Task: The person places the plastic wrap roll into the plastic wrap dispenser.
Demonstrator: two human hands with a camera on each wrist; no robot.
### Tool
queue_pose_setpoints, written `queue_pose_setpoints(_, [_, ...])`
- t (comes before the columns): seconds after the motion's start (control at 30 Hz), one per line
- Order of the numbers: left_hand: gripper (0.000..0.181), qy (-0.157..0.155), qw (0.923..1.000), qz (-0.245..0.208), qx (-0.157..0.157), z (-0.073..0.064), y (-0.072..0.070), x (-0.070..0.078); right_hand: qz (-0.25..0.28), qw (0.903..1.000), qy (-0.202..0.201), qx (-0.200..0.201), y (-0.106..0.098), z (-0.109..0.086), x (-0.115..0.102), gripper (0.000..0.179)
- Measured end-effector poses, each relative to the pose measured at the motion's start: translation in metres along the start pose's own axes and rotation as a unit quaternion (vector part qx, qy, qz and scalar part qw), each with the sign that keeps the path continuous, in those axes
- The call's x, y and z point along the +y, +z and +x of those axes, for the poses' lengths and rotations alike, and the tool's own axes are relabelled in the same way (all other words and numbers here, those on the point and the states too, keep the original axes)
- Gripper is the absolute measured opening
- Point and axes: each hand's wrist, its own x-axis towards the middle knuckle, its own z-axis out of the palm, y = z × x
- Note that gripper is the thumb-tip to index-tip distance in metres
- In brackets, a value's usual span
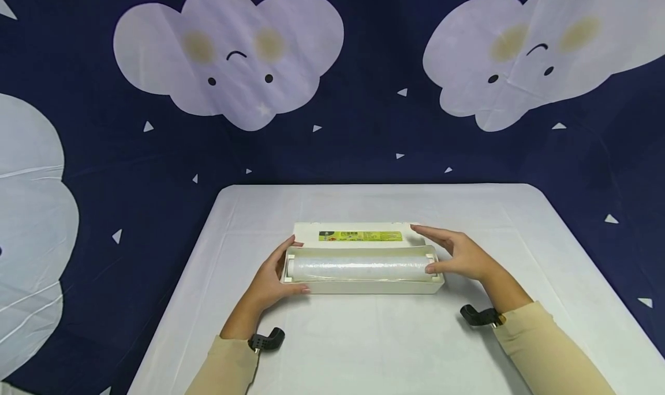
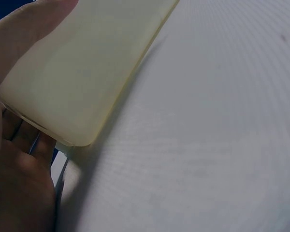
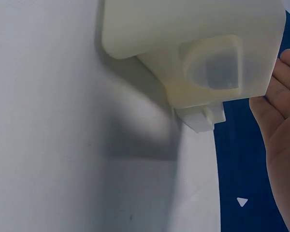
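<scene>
A white cling film dispenser box (image 1: 363, 287) lies on the table in the head view, its lid (image 1: 307, 231) folded back behind it. A yellow-green label (image 1: 361, 236) runs along the lid. Inside the box rests a clear cling film roll (image 1: 358, 268). My left hand (image 1: 271, 276) grips the box's left end, thumb along the front and fingers behind. At the right end, my right hand (image 1: 464, 256) is spread wide, its thumb over the end of the roll and its straight fingers at the lid's right corner. The right wrist view shows the box end (image 3: 188, 29) beside those fingers.
A white cloth covers the table (image 1: 384, 349). Behind it hangs a dark blue curtain (image 1: 374, 106) with clouds and small triangles. Black wrist cameras (image 1: 267, 340) sit on both wrists, low over the cloth.
</scene>
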Motion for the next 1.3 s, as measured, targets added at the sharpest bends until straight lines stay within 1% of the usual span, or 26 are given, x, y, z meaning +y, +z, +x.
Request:
queue_pose_setpoints(0.3, [0.125,0.002,1.0000,-0.001,-0.003,0.000,0.000,-0.001,0.019,0.9998,0.002,-0.002,0.001,-0.007,0.003,0.096])
queue_pose_setpoints(0.73, [0.125,0.007,1.0000,0.001,-0.004,0.001,-0.001,-0.001,0.014,0.9999,0.005,0.001,0.004,-0.021,0.011,0.098])
queue_pose_setpoints(1.0, [0.124,0.011,0.9999,-0.010,-0.008,0.001,-0.001,0.000,0.033,0.9994,0.006,0.003,0.006,-0.028,0.016,0.102])
queue_pose_setpoints(1.07, [0.124,0.010,0.9999,-0.009,-0.008,0.002,-0.002,-0.004,0.038,0.9993,0.002,0.000,0.006,-0.029,0.017,0.102])
queue_pose_setpoints(1.17, [0.126,0.006,1.0000,-0.001,-0.008,0.005,-0.003,-0.015,0.043,0.9991,-0.002,-0.002,0.006,-0.031,0.018,0.103])
queue_pose_setpoints(1.3, [0.130,0.007,0.9999,0.012,-0.004,0.008,-0.004,-0.030,0.046,0.9989,0.006,0.002,0.007,-0.033,0.019,0.105])
